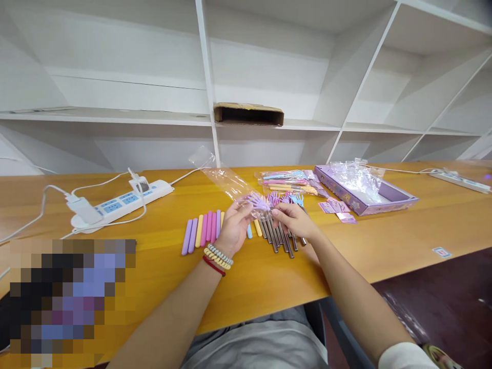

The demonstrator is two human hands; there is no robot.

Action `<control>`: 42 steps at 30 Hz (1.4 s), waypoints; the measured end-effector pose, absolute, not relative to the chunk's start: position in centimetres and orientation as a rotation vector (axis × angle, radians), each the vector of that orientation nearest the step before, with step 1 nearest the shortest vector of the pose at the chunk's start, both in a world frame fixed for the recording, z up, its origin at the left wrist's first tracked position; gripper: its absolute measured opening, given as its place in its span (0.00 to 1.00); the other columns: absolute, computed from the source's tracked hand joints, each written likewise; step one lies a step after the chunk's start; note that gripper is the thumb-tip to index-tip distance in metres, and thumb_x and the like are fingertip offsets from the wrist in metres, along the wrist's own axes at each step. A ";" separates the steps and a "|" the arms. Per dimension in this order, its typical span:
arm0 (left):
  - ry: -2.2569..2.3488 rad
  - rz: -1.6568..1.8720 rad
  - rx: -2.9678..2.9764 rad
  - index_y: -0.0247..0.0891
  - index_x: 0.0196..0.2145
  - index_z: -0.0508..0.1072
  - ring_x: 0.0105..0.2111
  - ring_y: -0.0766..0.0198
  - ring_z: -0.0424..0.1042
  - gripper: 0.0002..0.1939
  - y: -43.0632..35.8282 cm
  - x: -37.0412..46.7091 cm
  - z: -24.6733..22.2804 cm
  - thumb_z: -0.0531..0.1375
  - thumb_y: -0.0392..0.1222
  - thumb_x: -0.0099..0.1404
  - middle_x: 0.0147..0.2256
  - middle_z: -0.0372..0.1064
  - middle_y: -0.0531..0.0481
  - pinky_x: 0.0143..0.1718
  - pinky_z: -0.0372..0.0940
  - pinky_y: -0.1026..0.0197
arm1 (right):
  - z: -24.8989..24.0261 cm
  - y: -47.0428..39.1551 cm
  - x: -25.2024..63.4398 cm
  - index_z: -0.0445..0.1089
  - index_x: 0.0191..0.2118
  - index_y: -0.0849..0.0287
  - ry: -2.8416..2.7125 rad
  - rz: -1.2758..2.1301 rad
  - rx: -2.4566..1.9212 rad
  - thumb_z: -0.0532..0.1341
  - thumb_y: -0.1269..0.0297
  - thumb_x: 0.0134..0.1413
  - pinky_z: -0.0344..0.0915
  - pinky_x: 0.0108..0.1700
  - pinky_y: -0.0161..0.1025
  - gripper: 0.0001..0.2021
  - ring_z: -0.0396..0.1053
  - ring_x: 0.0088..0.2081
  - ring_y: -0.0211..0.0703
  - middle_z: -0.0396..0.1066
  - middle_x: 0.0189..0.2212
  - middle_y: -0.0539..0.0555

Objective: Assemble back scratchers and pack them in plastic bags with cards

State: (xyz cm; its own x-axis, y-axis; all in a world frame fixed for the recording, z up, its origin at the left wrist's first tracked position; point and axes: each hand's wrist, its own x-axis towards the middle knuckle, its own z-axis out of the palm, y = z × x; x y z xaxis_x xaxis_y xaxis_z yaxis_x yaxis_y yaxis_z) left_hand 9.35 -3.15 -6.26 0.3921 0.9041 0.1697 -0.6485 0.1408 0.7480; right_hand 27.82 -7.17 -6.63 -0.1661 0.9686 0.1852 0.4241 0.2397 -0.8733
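My left hand (pixel 233 228) has its fingers closed on a clear plastic bag (pixel 226 179), which stretches up and to the left. A purple hand-shaped piece (pixel 258 201) shows at the bag's lower end, between my hands. My right hand (pixel 292 219) pinches at that end; exactly what its fingertips hold is too small to tell. Beneath and beside my hands lie several metal rods (pixel 282 241) with coloured hand-shaped heads (pixel 295 200). Purple, yellow and pink sticks (pixel 203 230) lie in a row left of my left hand.
Filled clear packets (pixel 288 180) lie behind my hands. Right of them are a purple box (pixel 361 202) with clear bags (pixel 357 177) and small pink cards (pixel 333 206). A power strip (pixel 123 204) with cables is at left; a cardboard box (pixel 249 115) sits on the shelf.
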 end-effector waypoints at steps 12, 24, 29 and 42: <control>0.549 1.108 1.040 0.32 0.35 0.73 0.31 0.66 0.71 0.14 -3.5 10.2 -7.5 0.67 0.42 0.52 0.33 0.73 0.47 0.33 0.67 0.64 | -6.9 -7.0 26.7 0.58 0.53 0.61 -1.844 0.403 -1.296 0.55 0.56 0.58 0.59 0.29 0.33 0.21 0.61 0.25 0.32 0.66 0.33 0.52; 0.547 1.397 0.810 0.33 0.29 0.72 0.26 0.70 0.70 0.12 -0.8 7.5 -5.6 0.69 0.39 0.47 0.28 0.71 0.52 0.27 0.68 0.66 | -6.3 -6.7 29.1 0.64 0.39 0.59 -1.595 0.914 -1.352 0.58 0.51 0.53 0.56 0.19 0.31 0.16 0.59 0.17 0.31 0.66 0.21 0.47; 0.601 1.367 0.847 0.34 0.30 0.71 0.25 0.70 0.70 0.14 -0.7 7.5 -5.9 0.69 0.41 0.47 0.28 0.71 0.53 0.26 0.68 0.66 | -6.3 -6.6 28.7 0.63 0.35 0.59 -1.579 0.931 -1.257 0.59 0.56 0.53 0.51 0.18 0.29 0.12 0.56 0.16 0.29 0.66 0.21 0.46; 0.659 1.262 0.892 0.33 0.31 0.70 0.25 0.70 0.70 0.17 -2.0 8.5 -5.9 0.69 0.43 0.46 0.29 0.71 0.52 0.26 0.69 0.66 | -6.8 -6.6 27.1 0.54 0.40 0.55 -1.508 1.003 -1.108 0.62 0.58 0.50 0.52 0.19 0.28 0.17 0.56 0.17 0.30 0.66 0.19 0.42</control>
